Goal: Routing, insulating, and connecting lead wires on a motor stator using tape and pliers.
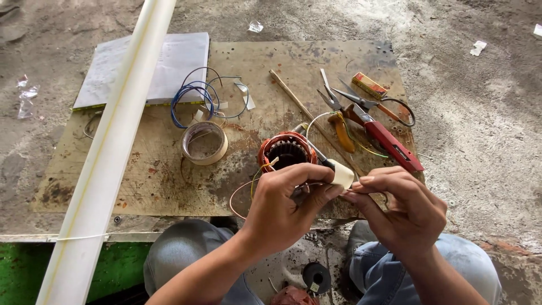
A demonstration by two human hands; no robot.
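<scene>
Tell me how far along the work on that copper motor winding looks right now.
Done: the stator already carries its copper coils and sits on the board. In hand: the left hand and right hand pinch thin lead wires beside a pale sleeve piece. Left: loose leads still trail from the stator, and the pliers, scissors and tape roll lie out.

small box (370, 85) | board's far right, beside scissors | rectangular, red-yellow

one stator (286, 149), two pliers (339, 116), one scissors (375, 103)
</scene>
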